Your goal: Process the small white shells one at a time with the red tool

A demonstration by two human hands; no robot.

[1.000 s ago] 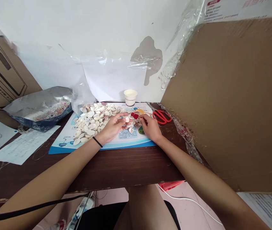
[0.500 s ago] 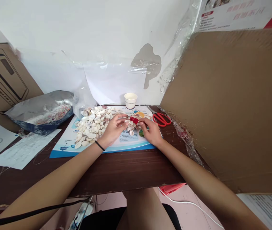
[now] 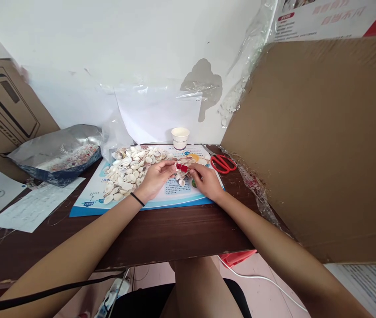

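Note:
A heap of pale seashells (image 3: 131, 170) lies on a blue-edged printed sheet (image 3: 174, 193) on the dark wooden table. My left hand (image 3: 156, 177) rests beside the heap, its fingers pinched on a small shell at the tips. My right hand (image 3: 205, 179) meets it from the right, fingers closed on a small red-handled tool (image 3: 182, 167) whose red part shows between the two hands. A few loose shells (image 3: 182, 179) lie under the hands.
Red scissors (image 3: 223, 163) lie right of the sheet. A paper cup (image 3: 180, 138) stands at the wall. A silver bag of small bits (image 3: 58, 152) and white papers (image 3: 32, 204) sit on the left. A cardboard panel (image 3: 320, 145) walls the right; another box (image 3: 5, 110) stands left.
The two hands have drawn closer together, and the red tool has shifted slightly left toward the shell in my left fingers. The view dropped slightly.

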